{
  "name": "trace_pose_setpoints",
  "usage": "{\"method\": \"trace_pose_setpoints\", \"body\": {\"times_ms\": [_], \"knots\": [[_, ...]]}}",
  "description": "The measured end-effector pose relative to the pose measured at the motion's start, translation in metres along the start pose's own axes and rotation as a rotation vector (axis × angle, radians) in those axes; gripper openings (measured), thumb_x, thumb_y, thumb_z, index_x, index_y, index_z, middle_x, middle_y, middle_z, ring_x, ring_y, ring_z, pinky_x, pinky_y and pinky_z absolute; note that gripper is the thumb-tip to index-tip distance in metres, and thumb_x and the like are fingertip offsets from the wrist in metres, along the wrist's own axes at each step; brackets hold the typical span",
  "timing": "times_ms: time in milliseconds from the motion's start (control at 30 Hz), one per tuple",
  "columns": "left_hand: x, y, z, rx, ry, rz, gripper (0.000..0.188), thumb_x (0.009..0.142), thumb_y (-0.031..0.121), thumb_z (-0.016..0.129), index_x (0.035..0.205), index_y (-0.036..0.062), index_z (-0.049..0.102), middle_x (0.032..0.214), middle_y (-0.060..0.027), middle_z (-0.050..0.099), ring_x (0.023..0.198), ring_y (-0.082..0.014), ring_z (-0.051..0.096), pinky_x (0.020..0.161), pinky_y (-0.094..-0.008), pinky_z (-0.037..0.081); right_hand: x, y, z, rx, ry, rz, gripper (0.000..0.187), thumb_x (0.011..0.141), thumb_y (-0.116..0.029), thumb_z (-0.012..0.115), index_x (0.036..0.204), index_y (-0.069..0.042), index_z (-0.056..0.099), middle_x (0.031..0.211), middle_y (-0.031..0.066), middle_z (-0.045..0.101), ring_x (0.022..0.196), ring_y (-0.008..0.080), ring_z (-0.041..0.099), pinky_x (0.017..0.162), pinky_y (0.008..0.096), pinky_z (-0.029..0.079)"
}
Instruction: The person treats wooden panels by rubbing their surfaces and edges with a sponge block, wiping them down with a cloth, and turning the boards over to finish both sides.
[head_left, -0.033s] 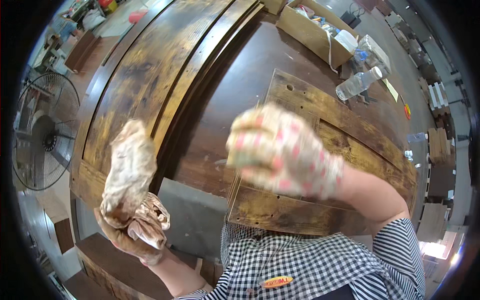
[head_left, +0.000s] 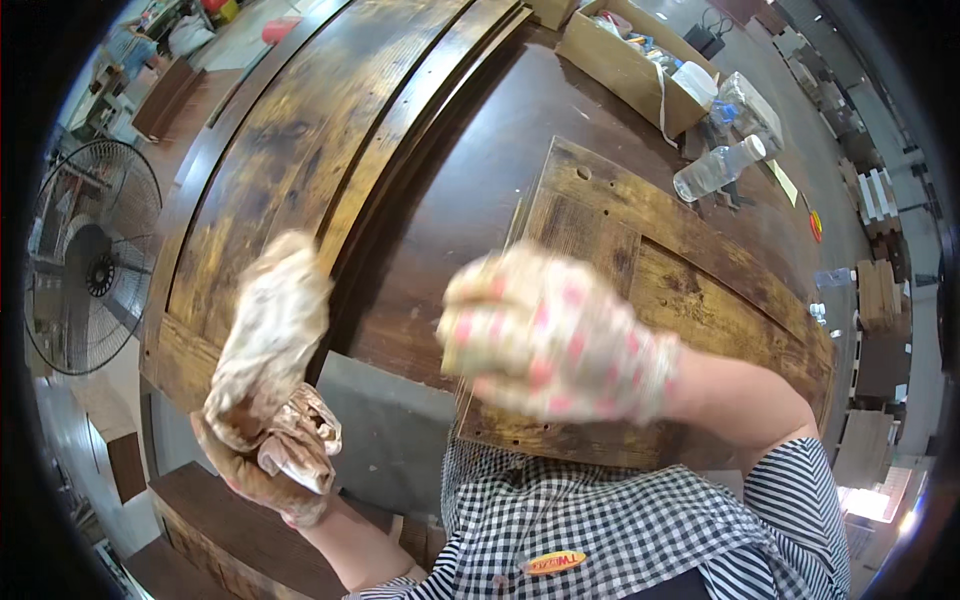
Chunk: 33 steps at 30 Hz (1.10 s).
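My left hand (head_left: 250,480), in a brown-stained glove, is closed around a crumpled whitish rag (head_left: 275,335) with brown stains. The rag rises above the hand, over the near end of a large wood-grain panel (head_left: 300,140). My right hand (head_left: 560,340) wears a pale glove with pink dots and is blurred by motion. Its fingers are curled; whatever lies inside them, if anything, I cannot make out. It hovers over the left part of a smaller brown wood-grain panel (head_left: 700,290) with a recessed middle and small holes.
Beyond the smaller panel are a clear plastic bottle (head_left: 718,168) lying on its side and an open cardboard box (head_left: 625,65) full of supplies. A black floor fan (head_left: 98,270) stands at the left. A brown wooden box (head_left: 230,530) sits low at the near left.
My right hand has moved slightly down and to the left. The rag's upper end has swung a little to the right, still in my left hand.
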<state>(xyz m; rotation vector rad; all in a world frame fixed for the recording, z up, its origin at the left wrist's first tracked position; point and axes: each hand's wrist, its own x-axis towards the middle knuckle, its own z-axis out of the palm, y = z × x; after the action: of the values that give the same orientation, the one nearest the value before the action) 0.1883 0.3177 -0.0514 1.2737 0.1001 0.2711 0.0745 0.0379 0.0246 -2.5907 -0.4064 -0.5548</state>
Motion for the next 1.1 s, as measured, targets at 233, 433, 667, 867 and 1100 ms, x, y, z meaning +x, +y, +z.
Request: {"method": "trace_pose_setpoints", "body": {"times_ms": [233,433,667,867,1100], "knots": [[-0.009,-0.013,-0.016,0.761,-0.333,0.669,0.055,0.100,0.025,0.060,0.143,-0.0070,0.046,0.132,-0.0243,0.057,0.120,-0.0326,0.060,0.102,-0.0440,0.050,0.007,-0.060,0.004,0.110,-0.400,-0.148,0.032,0.087,-0.020,0.067,0.115,-0.004,0.065,0.117,0.0142,0.064,0.110,0.0286,0.064,0.090,0.0406,0.054],[-0.014,-0.016,0.009,0.316,-0.197,0.156,0.039,0.105,0.032,0.052,0.097,-0.0035,0.065,0.087,-0.0080,0.064,0.080,-0.0148,0.059,0.073,-0.0309,0.049,0.014,0.047,-0.021,0.007,-0.114,-0.064,0.026,0.081,-0.023,0.077,0.102,-0.010,0.069,0.110,0.0100,0.065,0.105,0.0292,0.065,0.092,0.0426,0.055],[0.005,0.008,0.045,0.082,-0.566,-0.201,0.038,0.098,0.035,0.064,0.102,-0.0026,0.065,0.093,-0.0082,0.064,0.082,-0.0163,0.061,0.072,-0.0305,0.049,0.016,0.163,-0.086,-0.333,0.293,0.506,0.029,0.087,-0.016,0.078,0.113,-0.006,0.070,0.113,0.0112,0.071,0.104,0.0201,0.068,0.092,0.0327,0.059],[-0.024,0.018,0.139,0.219,-1.424,0.518,0.026,0.079,0.029,0.078,0.082,0.0073,0.064,0.101,-0.0083,0.067,0.090,-0.0248,0.062,0.080,-0.0411,0.049,-0.085,0.105,-0.077,0.548,0.714,0.715,0.039,0.097,-0.021,0.068,0.129,0.000,0.059,0.118,0.0112,0.069,0.108,0.0177,0.066,0.095,0.0329,0.054],[-0.056,-0.038,0.302,0.862,-1.592,1.121,0.050,0.099,0.038,0.058,0.144,0.0160,0.056,0.157,-0.0159,0.043,0.151,-0.0348,0.029,0.120,-0.0514,0.030,-0.126,0.091,-0.052,0.805,0.968,0.686,0.048,0.098,-0.012,0.066,0.141,0.001,0.048,0.122,0.0123,0.064,0.110,0.0188,0.065,0.099,0.0321,0.052]]}}
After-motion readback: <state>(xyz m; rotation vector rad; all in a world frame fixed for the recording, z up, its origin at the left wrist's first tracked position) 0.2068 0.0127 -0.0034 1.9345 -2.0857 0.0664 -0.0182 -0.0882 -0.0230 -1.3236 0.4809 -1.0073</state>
